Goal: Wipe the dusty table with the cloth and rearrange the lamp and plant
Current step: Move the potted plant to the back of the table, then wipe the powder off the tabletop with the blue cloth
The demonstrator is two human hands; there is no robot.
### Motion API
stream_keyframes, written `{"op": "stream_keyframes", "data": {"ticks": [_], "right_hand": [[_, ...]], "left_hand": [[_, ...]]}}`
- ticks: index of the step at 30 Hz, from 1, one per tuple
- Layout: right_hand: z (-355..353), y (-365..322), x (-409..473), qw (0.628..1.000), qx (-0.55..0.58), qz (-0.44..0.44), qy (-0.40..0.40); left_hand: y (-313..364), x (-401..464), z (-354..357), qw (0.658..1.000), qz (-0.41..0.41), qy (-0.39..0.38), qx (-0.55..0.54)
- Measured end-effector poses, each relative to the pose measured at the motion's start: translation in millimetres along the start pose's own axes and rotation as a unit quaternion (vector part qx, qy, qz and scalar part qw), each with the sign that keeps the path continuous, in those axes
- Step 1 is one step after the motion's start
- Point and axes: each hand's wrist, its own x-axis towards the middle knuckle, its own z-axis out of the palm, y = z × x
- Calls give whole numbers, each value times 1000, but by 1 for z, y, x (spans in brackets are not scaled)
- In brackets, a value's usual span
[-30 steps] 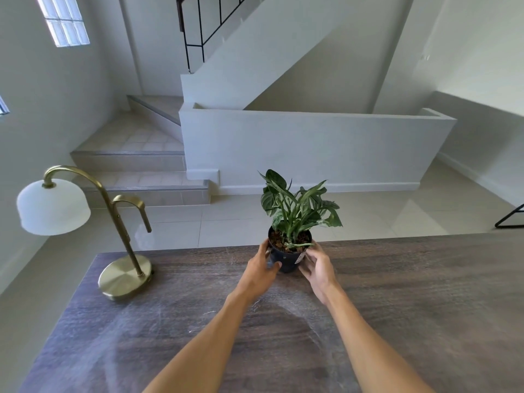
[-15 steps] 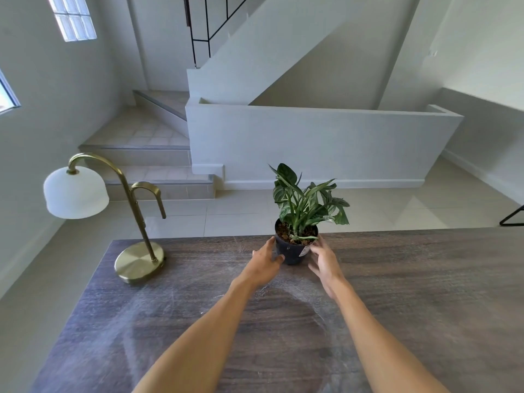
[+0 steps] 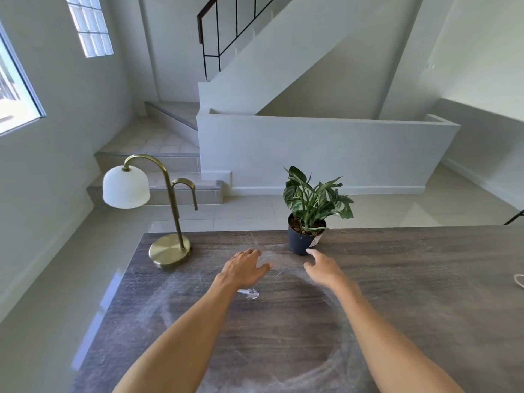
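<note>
A small green plant (image 3: 312, 199) in a dark pot (image 3: 301, 243) stands near the far edge of the dusty dark wood table (image 3: 425, 293). A brass lamp (image 3: 170, 251) with a white dome shade (image 3: 126, 187) stands at the table's far left corner. My left hand (image 3: 243, 266) hovers open over the table, left of the pot and apart from it. My right hand (image 3: 323, 266) is open just in front of the pot, its fingertip close to the pot's base. Dust streaks ring a darker patch between my arms. No cloth is in view.
A small white smear (image 3: 249, 293) lies on the table under my left wrist. A pale cord (image 3: 519, 279) shows at the right edge. Beyond the table are tiled floor, steps and a low white wall.
Both hands have let go of the pot and drawn back toward me. The plant now stands alone near the far edge. The view has shifted so the lamp sits further right.
</note>
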Motion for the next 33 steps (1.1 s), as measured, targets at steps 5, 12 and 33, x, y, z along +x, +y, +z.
{"op": "stream_keyframes", "data": {"ticks": [5, 12, 33], "right_hand": [[14, -8, -28, 999, -28, -9, -26], [37, -18, -76, 996, -52, -52, -46], [125, -77, -218, 971, -98, -192, -102]], "left_hand": [[-9, -30, -7, 1000, 10, 8, 4], [-26, -94, 3, 999, -14, 20, 35], [-68, -315, 10, 990, -104, 83, 40]]}}
